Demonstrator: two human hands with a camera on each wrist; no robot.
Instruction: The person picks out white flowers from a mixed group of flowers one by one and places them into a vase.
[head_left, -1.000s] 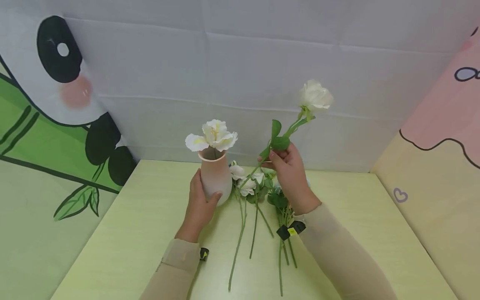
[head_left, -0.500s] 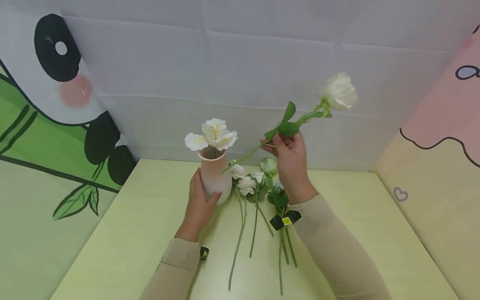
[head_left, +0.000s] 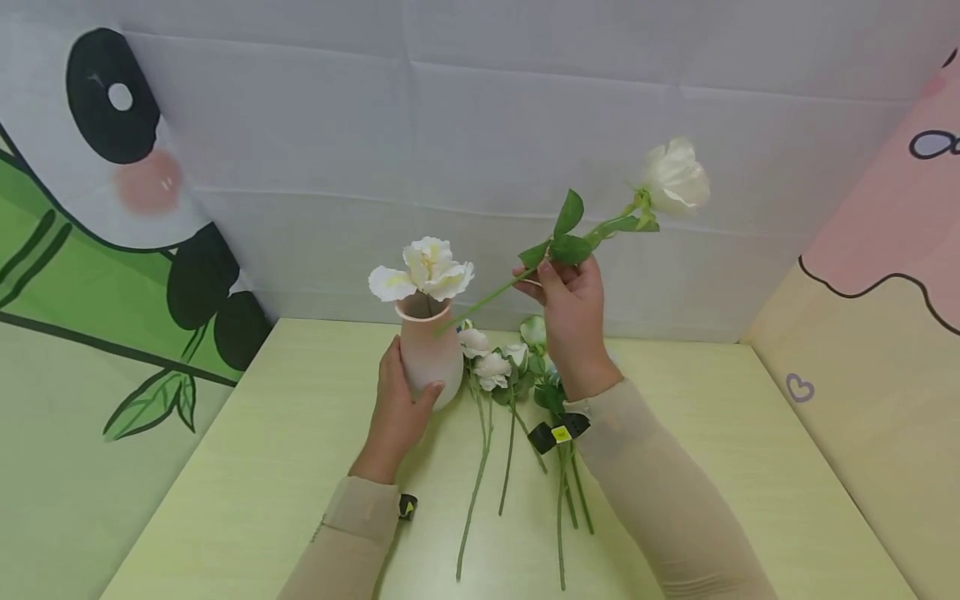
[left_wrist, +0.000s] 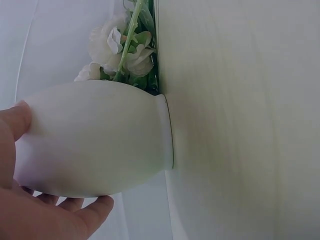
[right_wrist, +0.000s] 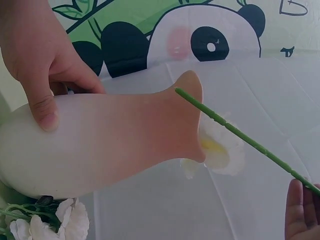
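Note:
A pale pink-and-white vase [head_left: 431, 358] stands upright on the table, and my left hand [head_left: 400, 412] grips its body, thumb on the near side. One white flower with a yellow centre [head_left: 431, 271] rises from its mouth. My right hand [head_left: 576, 325] pinches the stem of a white rose [head_left: 675, 177] just below its leaves, holding it tilted in the air. The bloom points up and right, while the bare stem end [right_wrist: 182, 92] is by the vase's neck, near the rim. In the left wrist view the vase [left_wrist: 95, 140] sits on its base, fingers around it.
Several white flowers [head_left: 492, 371] lie on the table right of the vase, stems toward the front. More green stems [head_left: 562, 517] lie beneath the right forearm. A white cloth backdrop [head_left: 315, 150] hangs behind the table [head_left: 270, 467], with painted panels at both sides.
The right hand has lifted the rose and tilted it further over to the right, then shifted slightly left, bringing its stem end to the vase's neck. The left hand and vase stay put.

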